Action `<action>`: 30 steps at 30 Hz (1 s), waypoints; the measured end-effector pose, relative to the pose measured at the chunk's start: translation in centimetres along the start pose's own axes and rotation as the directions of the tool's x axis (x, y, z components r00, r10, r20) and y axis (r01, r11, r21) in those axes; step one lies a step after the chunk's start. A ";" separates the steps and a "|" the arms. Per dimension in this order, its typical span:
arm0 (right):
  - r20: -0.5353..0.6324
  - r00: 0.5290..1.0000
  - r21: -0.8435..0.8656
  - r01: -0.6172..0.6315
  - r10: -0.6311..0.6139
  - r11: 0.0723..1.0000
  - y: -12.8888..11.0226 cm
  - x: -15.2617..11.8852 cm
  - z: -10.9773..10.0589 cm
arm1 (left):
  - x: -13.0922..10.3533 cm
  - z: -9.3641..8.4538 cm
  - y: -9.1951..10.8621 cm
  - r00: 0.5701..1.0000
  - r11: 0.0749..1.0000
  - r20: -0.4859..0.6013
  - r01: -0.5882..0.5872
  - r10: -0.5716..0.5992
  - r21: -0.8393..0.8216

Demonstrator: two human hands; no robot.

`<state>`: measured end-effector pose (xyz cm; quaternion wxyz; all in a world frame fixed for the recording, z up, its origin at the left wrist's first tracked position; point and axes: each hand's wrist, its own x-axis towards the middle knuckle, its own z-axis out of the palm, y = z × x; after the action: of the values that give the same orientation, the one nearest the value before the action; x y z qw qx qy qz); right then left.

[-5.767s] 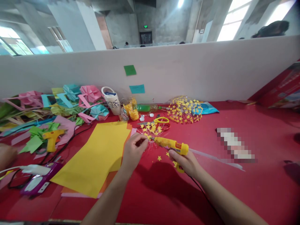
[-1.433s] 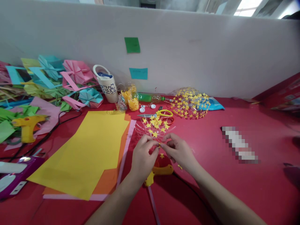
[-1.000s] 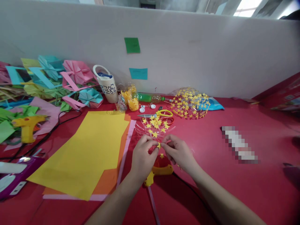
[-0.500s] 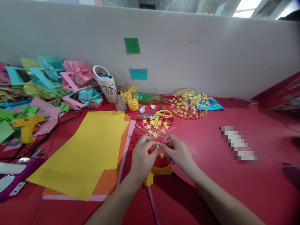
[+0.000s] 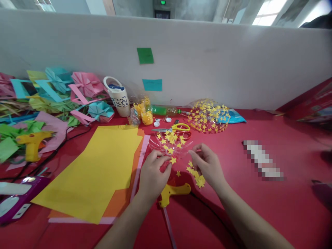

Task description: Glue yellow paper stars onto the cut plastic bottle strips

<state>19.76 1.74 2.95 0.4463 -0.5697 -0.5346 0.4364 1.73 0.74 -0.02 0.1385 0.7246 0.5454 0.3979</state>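
My left hand (image 5: 156, 173) pinches a small yellow paper star (image 5: 173, 160) between thumb and forefinger. My right hand (image 5: 207, 164) is a little to the right, over a heap of yellow stars (image 5: 198, 178). Its fingers are bent with the tips slightly apart, and nothing shows in them. One loose star (image 5: 178, 173) lies between the hands. Just beyond them are clear plastic strips (image 5: 155, 143) bearing several yellow stars. A yellow glue gun (image 5: 177, 190) lies below my hands, a pale strip running from its tip toward me.
Yellow paper (image 5: 103, 166) over orange and pink sheets covers the left. Scissors (image 5: 183, 127), a bottle (image 5: 162, 110) and a star-covered clear dome (image 5: 209, 116) are behind. Another glue gun (image 5: 32, 145) and folded paper pieces (image 5: 86, 83) sit far left, beside a white cup (image 5: 120, 100).
My right hand has moved right, away from the star and my left hand. The star in my left hand now shows its full face, and the heap under the right hand is visible.
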 end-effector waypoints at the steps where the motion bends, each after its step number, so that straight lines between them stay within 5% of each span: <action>1: -0.014 1.000 -0.023 0.019 -0.020 1.000 0.2 0.1 -0.4 | -0.1 -0.2 0.0 1.000 1.000 -0.007 -0.016 0.016 0.016; 6: 0.145 0.987 -0.278 0.102 -0.063 0.955 0.7 0.9 -3.5 | -0.2 -1.4 0.0 0.999 0.998 -0.019 -0.029 0.030 0.047; 10: 0.287 0.956 -0.421 0.176 -0.054 0.890 0.9 1.4 -5.1 | 0.1 -2.2 -0.3 0.995 0.996 -0.055 0.080 -0.077 0.046; 17: 0.479 0.866 -0.402 0.360 -0.141 0.842 2.0 0.5 -2.9 | 0.5 -1.7 -1.3 0.958 0.949 0.023 0.286 -0.286 -0.132; 24: 0.621 0.743 -0.354 0.549 -0.249 0.757 2.9 -0.4 -0.7 | 1.6 -1.0 -2.5 0.968 0.958 -0.050 0.233 -0.244 -0.165; 27: 0.624 0.748 -0.386 0.547 -0.227 0.743 2.6 -0.1 -1.6 | 2.2 -0.9 -3.3 0.971 0.964 -0.063 0.219 -0.230 -0.149; 30: 0.561 0.801 -0.485 0.523 -0.210 0.701 2.4 0.7 -3.4 | 2.5 -1.0 -3.9 0.976 0.969 -0.060 0.199 -0.209 -0.148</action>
<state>23.66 2.21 1.35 0.1732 -0.4392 -0.8429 0.2581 -1.47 4.22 -0.79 0.2090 0.6376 0.5924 0.4460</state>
